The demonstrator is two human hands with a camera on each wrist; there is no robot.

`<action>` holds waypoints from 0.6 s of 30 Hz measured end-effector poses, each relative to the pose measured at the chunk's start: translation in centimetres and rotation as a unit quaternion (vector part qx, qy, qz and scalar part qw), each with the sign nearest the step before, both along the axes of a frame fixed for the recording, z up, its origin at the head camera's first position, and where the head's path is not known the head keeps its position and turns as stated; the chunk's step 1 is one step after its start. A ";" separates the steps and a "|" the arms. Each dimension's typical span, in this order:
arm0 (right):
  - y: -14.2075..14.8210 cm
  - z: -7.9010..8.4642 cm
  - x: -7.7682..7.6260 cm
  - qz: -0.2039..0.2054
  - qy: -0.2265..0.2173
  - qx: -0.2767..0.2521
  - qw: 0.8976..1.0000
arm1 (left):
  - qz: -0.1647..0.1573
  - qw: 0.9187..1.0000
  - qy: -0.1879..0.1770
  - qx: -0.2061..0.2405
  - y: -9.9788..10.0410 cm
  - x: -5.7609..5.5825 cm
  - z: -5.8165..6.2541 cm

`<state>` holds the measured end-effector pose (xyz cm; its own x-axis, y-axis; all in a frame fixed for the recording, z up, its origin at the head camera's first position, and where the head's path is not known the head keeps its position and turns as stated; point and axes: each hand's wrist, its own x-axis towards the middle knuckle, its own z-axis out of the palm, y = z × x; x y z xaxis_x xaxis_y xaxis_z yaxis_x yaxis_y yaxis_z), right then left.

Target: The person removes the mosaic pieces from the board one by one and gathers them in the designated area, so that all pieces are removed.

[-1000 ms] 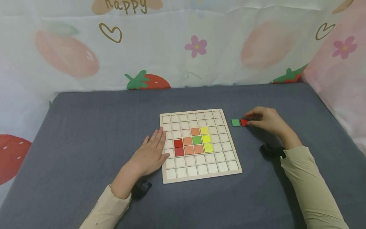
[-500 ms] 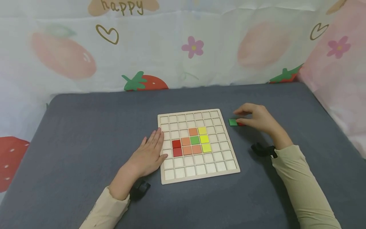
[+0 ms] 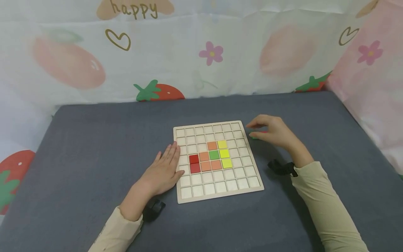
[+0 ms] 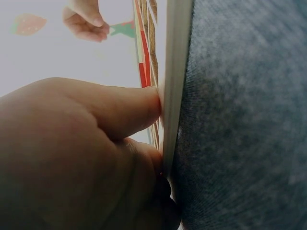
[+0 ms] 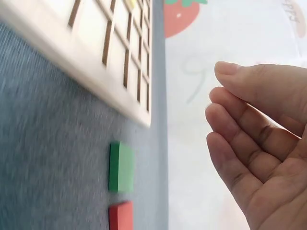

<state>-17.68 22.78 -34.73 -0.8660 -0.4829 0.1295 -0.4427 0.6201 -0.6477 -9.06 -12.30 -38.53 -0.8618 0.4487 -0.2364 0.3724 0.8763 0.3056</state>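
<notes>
A pale wooden grid board (image 3: 209,189) lies on the table with coloured square tiles in its middle cells: two red tiles (image 3: 195,168), several orange tiles (image 3: 206,166), one green tile (image 3: 214,155) and three yellow tiles (image 3: 224,154). My left hand (image 3: 161,174) rests flat along the board's left edge, fingers straight and touching the rim. Over the table by the board's far right corner hovers my right hand (image 3: 275,131), thumb and fingers apart with nothing between them. Below it a loose green tile (image 5: 124,167) and a loose red tile (image 5: 123,215) lie side by side, mostly hidden in the head view.
A grey cloth (image 3: 113,140) covers the table. Behind it hangs a printed curtain (image 3: 239,73) with fruit and flowers. Black wrist bands (image 3: 280,167) sit at both cuffs.
The right hand has moved left, away from the loose red tile, over the green one toward the board. Both loose tiles stay on the table. The left hand keeps its place on the board.
</notes>
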 end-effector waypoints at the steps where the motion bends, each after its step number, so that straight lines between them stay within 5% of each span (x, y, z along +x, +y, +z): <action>1: -0.2 0.0 0.0 0.001 0.001 0.000 1.000 | 0.000 1.000 0.000 0.000 0.0 0.0 0.0; 18: -4.5 -0.3 -0.2 0.064 0.019 -0.030 0.997 | 0.004 1.000 0.003 0.002 0.0 0.1 0.0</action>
<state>-17.91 18.30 -34.99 -0.7917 -0.5793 0.1941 -0.5411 0.5174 -0.6630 -8.98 -12.29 -38.53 -0.8670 0.4426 -0.2288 0.3676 0.8782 0.3061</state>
